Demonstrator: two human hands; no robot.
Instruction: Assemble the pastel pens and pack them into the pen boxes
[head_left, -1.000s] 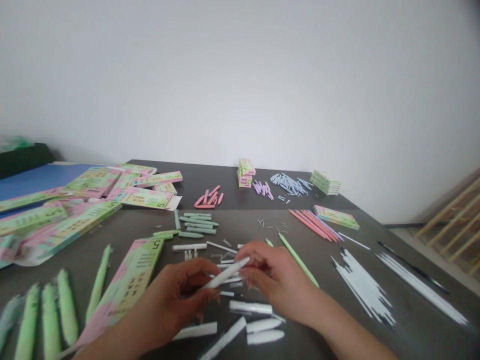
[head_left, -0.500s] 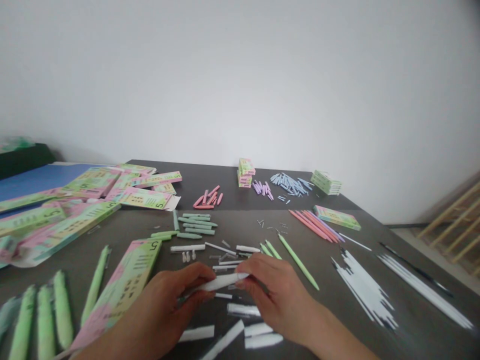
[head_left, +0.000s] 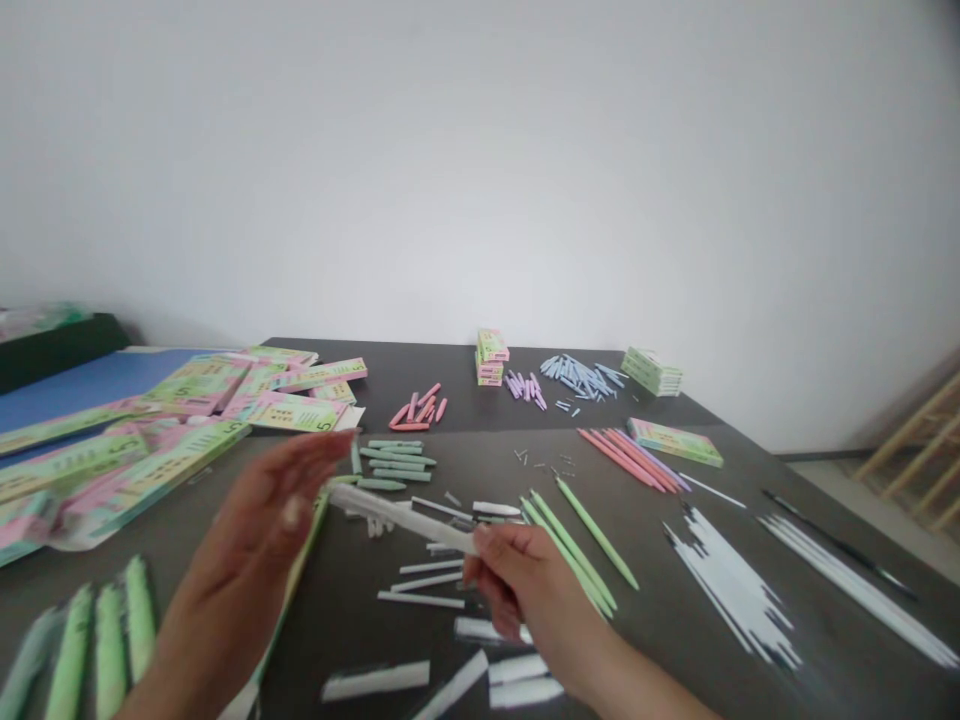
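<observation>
Between the thumb and fingers of my right hand (head_left: 529, 595) is a white pen (head_left: 409, 518), tilted with its far end pointing left. My left hand (head_left: 259, 540) is open at that end, its fingers stretched out and apart from the pen. Under the pen lie several thin white refills (head_left: 427, 582) and small clear parts (head_left: 379, 524). White pen pieces (head_left: 386, 680) lie nearer me, partly hidden by my right hand. Light green pens (head_left: 574, 550) rest just beyond my right hand.
Flat pen boxes (head_left: 187, 385) lie piled at the left, with light green pens (head_left: 109, 640) nearer me. Dark green pieces (head_left: 397, 462), pink pieces (head_left: 420, 408) and blue pieces (head_left: 581, 375) lie farther back. White refills (head_left: 735, 585) are spread at the right beside coral pens (head_left: 626, 460).
My left hand has let go of the white pen and moved up and left, opening. The right hand keeps the pen, now swung with its left end higher.
</observation>
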